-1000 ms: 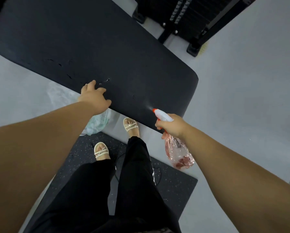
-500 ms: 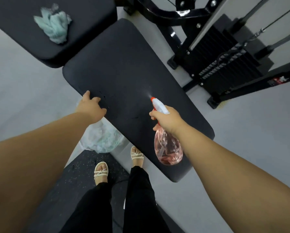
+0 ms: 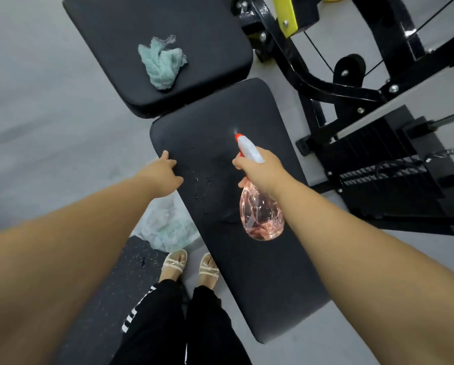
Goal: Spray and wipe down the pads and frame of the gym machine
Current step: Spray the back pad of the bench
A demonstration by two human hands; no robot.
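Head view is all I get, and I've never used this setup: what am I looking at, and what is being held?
There is no robot here. The single camera sits on a person's head and looks down, so the two arms entering from the bottom are theirs. The right hand has its grip on a pink spray bottle, with the nozzle pointed at the long black pad, where droplets show. The left hand rests on that pad's left edge and holds nothing. A green cloth lies on the second pad beyond. The machine's black frame and weight stack stand to the right.
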